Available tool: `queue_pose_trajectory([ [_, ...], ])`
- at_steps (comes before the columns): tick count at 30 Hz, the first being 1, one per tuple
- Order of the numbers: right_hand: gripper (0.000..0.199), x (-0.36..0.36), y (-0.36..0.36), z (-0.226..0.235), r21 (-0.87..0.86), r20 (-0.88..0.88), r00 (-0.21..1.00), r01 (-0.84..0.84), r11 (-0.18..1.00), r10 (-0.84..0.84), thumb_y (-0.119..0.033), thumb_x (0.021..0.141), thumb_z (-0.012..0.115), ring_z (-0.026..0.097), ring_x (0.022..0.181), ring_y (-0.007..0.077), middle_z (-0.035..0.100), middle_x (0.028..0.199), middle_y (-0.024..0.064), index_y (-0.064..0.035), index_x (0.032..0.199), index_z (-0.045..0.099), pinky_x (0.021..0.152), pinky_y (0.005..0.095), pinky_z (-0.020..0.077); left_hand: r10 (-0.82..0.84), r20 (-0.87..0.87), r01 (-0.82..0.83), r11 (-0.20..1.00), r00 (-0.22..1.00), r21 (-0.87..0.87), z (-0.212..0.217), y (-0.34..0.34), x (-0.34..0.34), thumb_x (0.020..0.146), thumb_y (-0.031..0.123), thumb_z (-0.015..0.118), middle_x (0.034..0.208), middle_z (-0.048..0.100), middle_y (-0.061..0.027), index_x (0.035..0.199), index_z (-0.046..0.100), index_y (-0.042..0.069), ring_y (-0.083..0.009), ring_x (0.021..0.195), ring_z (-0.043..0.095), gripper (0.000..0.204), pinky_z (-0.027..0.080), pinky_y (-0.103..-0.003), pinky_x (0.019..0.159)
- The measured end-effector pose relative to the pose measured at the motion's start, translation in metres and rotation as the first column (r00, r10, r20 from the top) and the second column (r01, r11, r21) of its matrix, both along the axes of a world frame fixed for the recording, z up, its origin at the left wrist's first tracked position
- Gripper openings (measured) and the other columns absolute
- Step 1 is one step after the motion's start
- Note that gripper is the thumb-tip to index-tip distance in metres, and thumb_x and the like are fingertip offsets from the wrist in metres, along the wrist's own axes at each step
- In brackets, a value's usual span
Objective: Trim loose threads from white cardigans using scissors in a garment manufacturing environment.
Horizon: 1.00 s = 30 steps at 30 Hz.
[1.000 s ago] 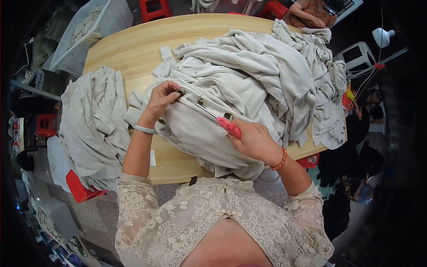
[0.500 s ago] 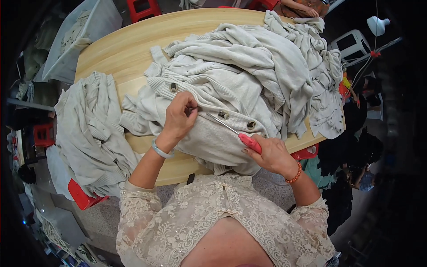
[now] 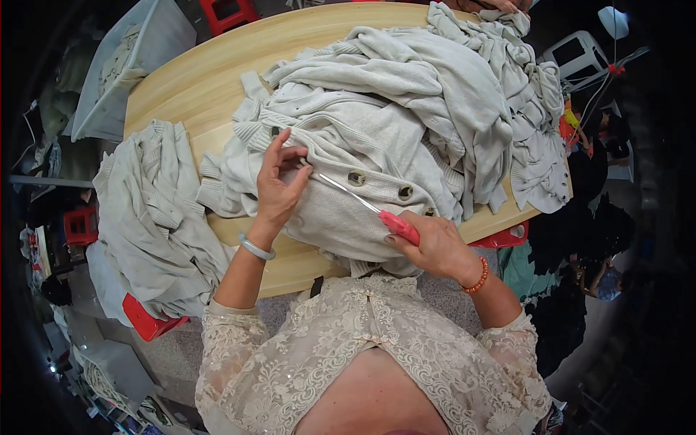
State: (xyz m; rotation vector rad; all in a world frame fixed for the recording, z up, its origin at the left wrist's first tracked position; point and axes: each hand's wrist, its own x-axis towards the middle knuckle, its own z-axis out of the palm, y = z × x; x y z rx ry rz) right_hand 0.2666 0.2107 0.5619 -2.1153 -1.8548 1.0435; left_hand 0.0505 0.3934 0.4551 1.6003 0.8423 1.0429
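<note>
A light-grey knitted cardigan [image 3: 341, 217] lies in front of me, its ribbed button band running diagonally with several dark buttons [image 3: 357, 178]. My left hand [image 3: 279, 181] is at the band near the upper button; the index finger is raised, and thumb and other fingertips come together on something too small to make out. In my right hand [image 3: 435, 243] is a tool with a pink-red handle [image 3: 399, 228] and a slim metal shaft; its exact kind does not show. The shaft's tip lies over the band, just short of my left fingertips.
A large heap of grey knitwear [image 3: 442, 80] covers the right of the wooden table [image 3: 196, 65]. More knitwear [image 3: 159, 217] hangs over its left edge. Beyond stand a white bin [image 3: 156, 43] and a red stool [image 3: 228, 13]. Another person's hand [image 3: 500, 6] shows at the far right.
My left hand's index finger has lifted and its fingers have loosened from a tighter curl. Both hands appear slightly further left, the tool still in the right.
</note>
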Motion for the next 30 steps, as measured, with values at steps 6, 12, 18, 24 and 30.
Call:
queue_pose_trajectory([
  [6,0.026,0.026,-0.040,-0.007,0.263,-0.040,0.993,0.117,0.958,-0.110,-0.023,0.086,0.068,0.061,0.081,0.0359,0.063,0.089,0.0150,-0.0068,0.105,0.062,0.071,0.0422,0.0481,0.057,-0.239,0.058,0.893,0.969,0.446,0.037,-0.057,0.027,0.073,0.005,0.078,0.112,0.060,-0.0156,0.122,0.055,0.002,-0.0321,0.099,0.058,0.054,0.048,-0.038,0.084],
  [12,0.025,0.042,-0.064,-0.006,0.065,0.066,0.991,0.116,0.991,-0.120,-0.029,0.086,0.068,0.062,0.078,0.0379,0.064,0.081,0.0151,-0.0088,0.101,0.062,0.069,0.0444,0.0483,-0.095,-0.402,0.152,0.982,0.911,0.113,0.027,-0.054,0.055,0.074,0.000,0.070,0.089,0.056,-0.0134,0.098,0.054,0.002,-0.0315,0.077,0.059,0.029,0.048,-0.039,0.067],
  [18,0.028,0.030,-0.055,-0.017,0.127,0.082,0.993,0.073,0.989,-0.083,-0.035,0.087,0.065,0.061,0.071,0.0408,0.063,0.072,0.0168,-0.0088,0.093,0.060,0.063,0.0485,0.0460,-0.179,-0.318,0.229,0.965,0.931,0.130,0.013,-0.042,0.049,0.074,-0.007,0.061,0.081,0.055,-0.0117,0.090,0.054,0.000,-0.0243,0.070,0.058,0.019,0.048,-0.033,0.065],
  [24,0.023,0.041,-0.067,-0.027,0.244,-0.063,0.992,0.124,0.962,-0.112,-0.028,0.086,0.068,0.061,0.073,0.0371,0.063,0.077,0.0151,-0.0078,0.095,0.060,0.064,0.0453,0.0466,-0.019,-0.434,0.167,0.937,0.901,0.306,0.035,-0.053,0.054,0.077,-0.005,0.066,0.096,0.058,-0.0125,0.101,0.059,0.002,-0.0258,0.084,0.058,0.026,0.048,-0.032,0.073],
  [30,0.025,0.061,-0.106,-0.025,0.360,-0.075,0.978,0.211,0.909,-0.197,-0.024,0.084,0.070,0.061,0.080,0.0338,0.063,0.083,0.0132,-0.0090,0.102,0.063,0.069,0.0426,0.0476,-0.135,-0.444,0.302,0.894,0.886,0.331,0.044,-0.105,0.098,0.076,0.005,0.074,0.106,0.057,-0.0137,0.111,0.059,0.004,-0.0270,0.082,0.058,0.038,0.049,-0.033,0.068],
])
